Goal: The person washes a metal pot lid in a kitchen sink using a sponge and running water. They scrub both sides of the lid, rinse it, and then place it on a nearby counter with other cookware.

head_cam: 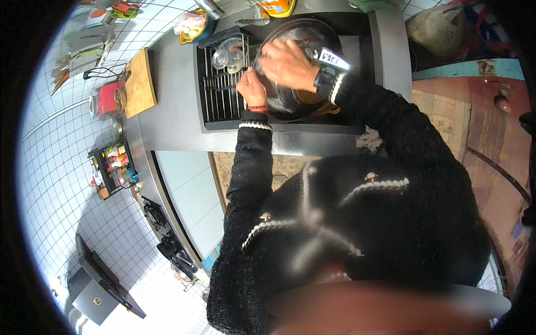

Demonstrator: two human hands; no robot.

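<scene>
A large round see-through or metal bowl stands in the dark kitchen sink. My left hand is at the bowl's left rim with its fingers curled, apparently gripping that rim; the contact is partly hidden. Over the bowl's upper left part spreads my right hand, blurred, palm down, with its fingers somewhat apart. A yellow-brown basket or colander shows in part under my right wrist. Left of the bowl, clear plastic cups or containers sit on a black and metal draining rack.
A blue and yellow container holding pale food stands behind the rack. The faucet and a yellow-orange bottle are at the sink's back. A wooden cutting board lies at left, and a crumpled grey cloth on the front edge.
</scene>
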